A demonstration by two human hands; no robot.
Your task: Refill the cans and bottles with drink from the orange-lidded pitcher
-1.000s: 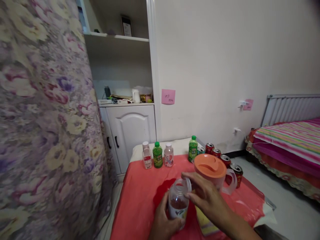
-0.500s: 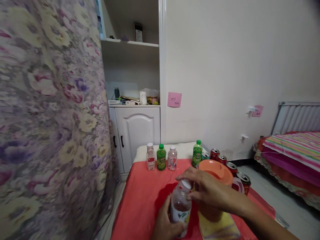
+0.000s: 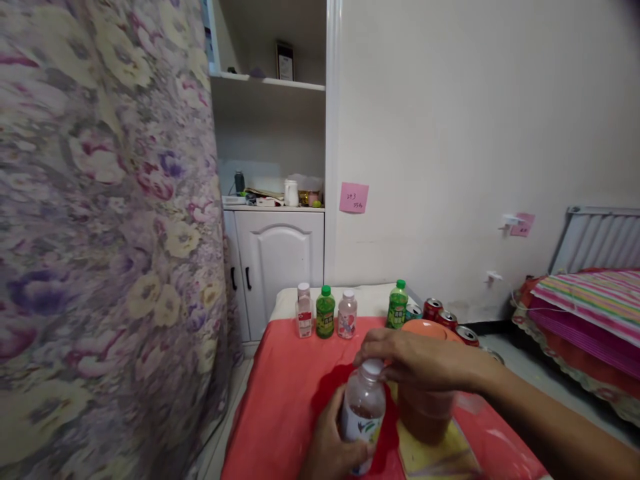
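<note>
My left hand (image 3: 333, 440) is wrapped round a clear plastic bottle (image 3: 367, 403) with a leafy label, held upright with some dark liquid inside. At the top of this bottle sits a white cap (image 3: 373, 367), and the bent fingers of my right hand (image 3: 407, 357) grip it from above and the side. Just behind my right hand and forearm stands a clear pitcher (image 3: 425, 417) holding brownish liquid, its orange lid (image 3: 425, 328) partly covered by the hand. Under the pitcher lies a flat yellow piece (image 3: 430, 460).
On the red tablecloth (image 3: 285, 393), a pink-labelled bottle (image 3: 305, 319), a green bottle (image 3: 325, 313) and another white-capped bottle (image 3: 347, 317) stand at the back. Farther right are a second green bottle (image 3: 398, 305) and several cans (image 3: 447, 320). A floral curtain (image 3: 110, 233) hangs on the left.
My right hand has turned at the cap, its fingers now reaching more over the top, and the forearm covers more of the cans. The view has shifted slightly.
</note>
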